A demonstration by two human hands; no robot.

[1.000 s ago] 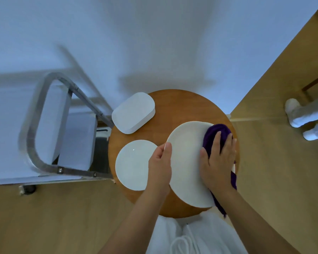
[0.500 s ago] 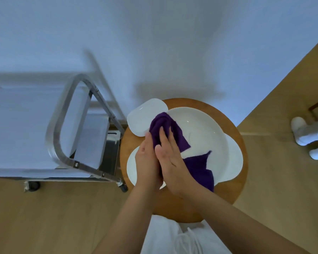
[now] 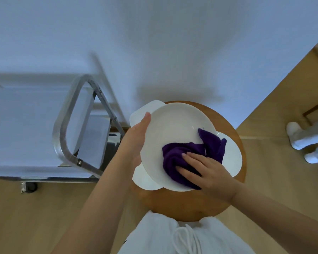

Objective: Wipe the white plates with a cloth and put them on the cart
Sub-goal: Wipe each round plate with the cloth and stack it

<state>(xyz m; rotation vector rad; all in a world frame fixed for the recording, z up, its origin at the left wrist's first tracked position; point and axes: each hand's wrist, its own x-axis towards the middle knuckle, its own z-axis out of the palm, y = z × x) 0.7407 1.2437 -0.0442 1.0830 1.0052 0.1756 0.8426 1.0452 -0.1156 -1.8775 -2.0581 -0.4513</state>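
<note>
Overhead, head view only.
Stool: round wooden stool [image 3: 187, 208] against a pale wall, carrying all the plates.
Large plate: white round plate [image 3: 174, 132] held above the stool top, tilted, its inner face turned up toward the camera; it covers much of the stool's far and left part.
Left hand: left hand [image 3: 138, 142] grips the large plate at its left rim; thumb lies straight along the rim pointing away from the person, the other fingers are hidden behind the plate, so I cannot tell how they lie.
Right hand: right hand [image 3: 204, 169] lies on the purple cloth [image 3: 187, 156], fingers slightly spread and nearly straight, pressing the cloth against the plate's inner face on its near right part.
Cloth: bunched under the palm, one loose flap reaching out toward the plate's right rim.
Other plates: a squarish white dish [image 3: 143, 111] shows at the stool's far left edge behind the held plate; a white plate [image 3: 231, 156] shows at the stool's right edge; another white plate [image 3: 145, 180] shows at the near left edge; all partly hidden under the held one.
Cart: metal cart [image 3: 70, 125] with a tubular handle stands just left of the stool, white shelves, one caster visible on the wooden floor [image 3: 44, 217].
Person: white garment with a drawstring [image 3: 184, 239] at the bottom edge.
</note>
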